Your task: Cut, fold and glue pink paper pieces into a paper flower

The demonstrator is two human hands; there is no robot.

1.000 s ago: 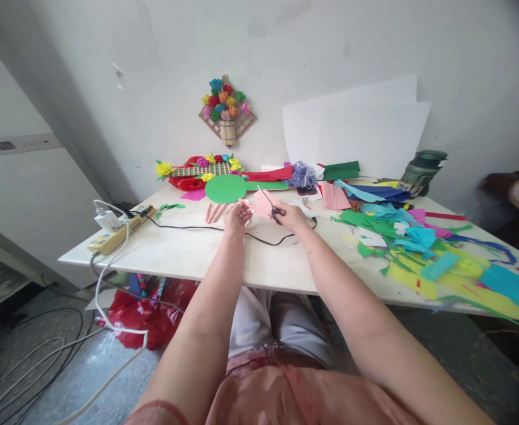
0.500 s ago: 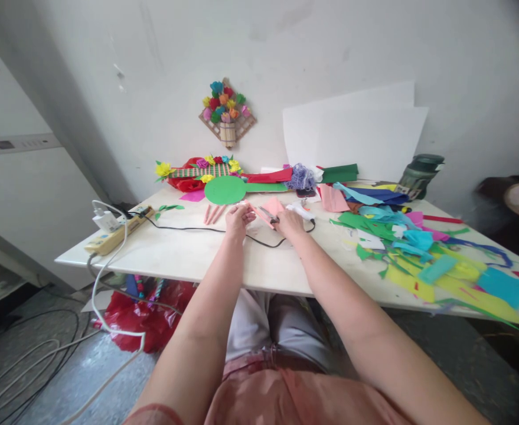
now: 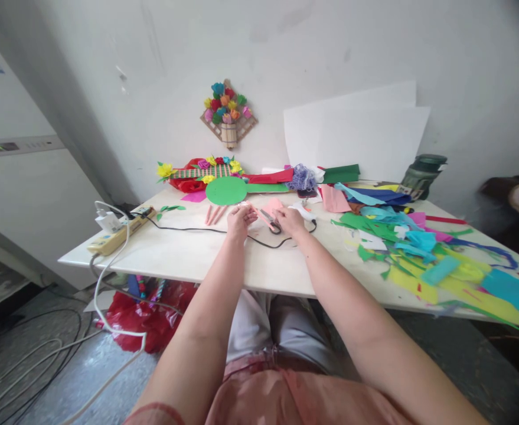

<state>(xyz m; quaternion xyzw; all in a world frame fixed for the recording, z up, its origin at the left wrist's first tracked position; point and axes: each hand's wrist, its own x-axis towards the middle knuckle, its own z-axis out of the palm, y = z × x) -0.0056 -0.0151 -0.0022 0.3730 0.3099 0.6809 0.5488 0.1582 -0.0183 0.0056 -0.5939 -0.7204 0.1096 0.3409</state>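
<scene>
My left hand (image 3: 240,218) pinches a narrow pink paper strip (image 3: 259,214) near the middle of the white table (image 3: 188,254). My right hand (image 3: 289,219) rests beside the black-handled scissors (image 3: 273,225), which lie on the tabletop; whether the fingers still touch them I cannot tell. A larger pink paper piece (image 3: 273,205) lies just behind the hands. Several rolled pink strips (image 3: 214,213) lie to the left of my left hand.
A black cable (image 3: 188,228) runs from a power strip (image 3: 116,234) at the table's left edge. A green paper disc (image 3: 226,190) and paper flowers (image 3: 197,172) stand at the back. Coloured paper scraps (image 3: 418,248) cover the right side. A dark green bottle (image 3: 421,171) stands far right.
The scissors went from raised and cutting the pink paper down onto the table. My right hand lowered with them; the left hand now holds a thin pink strip.
</scene>
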